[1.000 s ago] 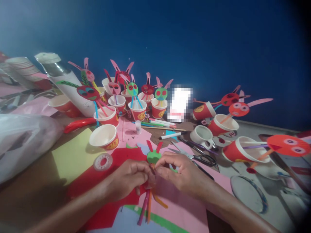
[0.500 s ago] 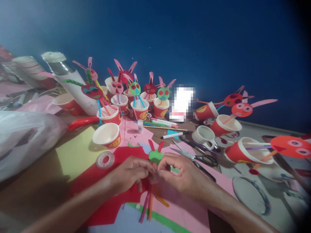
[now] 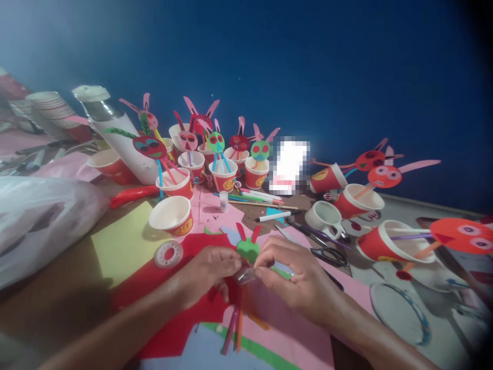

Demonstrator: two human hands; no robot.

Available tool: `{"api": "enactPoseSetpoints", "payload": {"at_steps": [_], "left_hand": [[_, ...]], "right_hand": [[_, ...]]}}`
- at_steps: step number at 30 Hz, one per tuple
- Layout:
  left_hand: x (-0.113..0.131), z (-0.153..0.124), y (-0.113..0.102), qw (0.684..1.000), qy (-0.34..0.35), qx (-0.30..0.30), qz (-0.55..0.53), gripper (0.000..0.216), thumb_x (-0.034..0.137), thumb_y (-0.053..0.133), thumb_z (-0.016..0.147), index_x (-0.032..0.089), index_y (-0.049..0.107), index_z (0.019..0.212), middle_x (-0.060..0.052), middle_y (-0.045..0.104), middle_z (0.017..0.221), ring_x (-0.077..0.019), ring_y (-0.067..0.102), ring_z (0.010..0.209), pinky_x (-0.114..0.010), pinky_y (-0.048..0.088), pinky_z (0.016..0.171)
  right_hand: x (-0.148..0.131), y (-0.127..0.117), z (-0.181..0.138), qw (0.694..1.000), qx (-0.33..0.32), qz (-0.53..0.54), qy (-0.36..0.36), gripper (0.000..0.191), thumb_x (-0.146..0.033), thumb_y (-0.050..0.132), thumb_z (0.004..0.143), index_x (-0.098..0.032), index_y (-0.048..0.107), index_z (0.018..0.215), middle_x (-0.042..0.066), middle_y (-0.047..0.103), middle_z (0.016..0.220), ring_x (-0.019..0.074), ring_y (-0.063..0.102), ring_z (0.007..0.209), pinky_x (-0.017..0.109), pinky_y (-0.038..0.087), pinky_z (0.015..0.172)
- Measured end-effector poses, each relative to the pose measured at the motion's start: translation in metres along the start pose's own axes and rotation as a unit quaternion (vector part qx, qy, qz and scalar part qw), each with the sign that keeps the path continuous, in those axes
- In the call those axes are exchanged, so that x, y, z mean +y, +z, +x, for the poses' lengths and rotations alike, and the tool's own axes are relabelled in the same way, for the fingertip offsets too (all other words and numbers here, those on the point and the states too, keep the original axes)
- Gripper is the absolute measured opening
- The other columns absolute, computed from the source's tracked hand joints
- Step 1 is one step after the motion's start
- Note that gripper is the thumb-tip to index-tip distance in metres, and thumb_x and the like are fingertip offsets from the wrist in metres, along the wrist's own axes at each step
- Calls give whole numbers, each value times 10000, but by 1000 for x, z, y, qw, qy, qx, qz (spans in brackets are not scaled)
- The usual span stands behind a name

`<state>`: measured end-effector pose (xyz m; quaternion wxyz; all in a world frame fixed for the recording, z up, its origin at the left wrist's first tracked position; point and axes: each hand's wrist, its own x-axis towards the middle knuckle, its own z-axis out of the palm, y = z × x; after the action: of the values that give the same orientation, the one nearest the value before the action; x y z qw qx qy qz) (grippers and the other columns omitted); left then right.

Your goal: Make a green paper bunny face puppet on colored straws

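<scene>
A strip of clear tape (image 3: pixel 245 276) is stretched between my two hands. The fingertips of my left hand (image 3: pixel 210 270) pinch its left side, and the thumb and finger of my right hand (image 3: pixel 287 272) pinch the other end. Just beyond the tape lies a green paper head (image 3: pixel 247 250) with two red ears. Thin strips, one magenta (image 3: pixel 231 329) and one orange (image 3: pixel 239 329), stick out below the hands toward me; where they join the head is hidden. Under everything are pink paper (image 3: pixel 300 334) and red paper (image 3: pixel 169 329).
A tape roll (image 3: pixel 168 254) lies left on the red paper. Black-handled scissors (image 3: pixel 332 255) are partly covered by my right hand. Paper cups (image 3: pixel 171 216) with paper figures line the back, near a white mug (image 3: pixel 322 218). A plastic bag (image 3: pixel 46 221) fills the left side.
My right hand has shifted slightly right and covers more of the scissors. The clear tape now shows plainly between my fingers. The camera view has moved a little.
</scene>
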<state>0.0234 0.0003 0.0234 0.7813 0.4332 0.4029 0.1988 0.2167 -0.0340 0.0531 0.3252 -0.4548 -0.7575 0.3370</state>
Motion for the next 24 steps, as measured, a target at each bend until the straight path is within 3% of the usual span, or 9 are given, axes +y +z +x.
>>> {"api": "enactPoseSetpoints", "payload": {"at_steps": [10,20,24], "left_hand": [[-1,-1,5,996,37,-9,-85,186,304,601,785,126,647,758,-46,624,684,-111,545,560,-180,449,420],[-2,-2,9,992,24,-38,-115,225,301,545,818,112,634,735,-67,619,680,-135,581,592,-174,453,400],[-1,-2,9,994,11,-51,-98,187,299,616,771,114,617,742,-62,611,714,-135,584,606,-172,453,403]], "right_hand": [[11,8,-4,977,78,-138,-144,99,-98,548,805,-181,582,849,27,591,781,164,499,745,342,353,695],[8,12,-3,969,123,-160,-139,85,-99,566,797,-180,556,819,19,608,777,160,517,739,342,357,702],[10,13,-3,972,132,-157,-113,70,-124,554,810,-183,542,775,12,599,758,163,520,742,350,358,723]]}}
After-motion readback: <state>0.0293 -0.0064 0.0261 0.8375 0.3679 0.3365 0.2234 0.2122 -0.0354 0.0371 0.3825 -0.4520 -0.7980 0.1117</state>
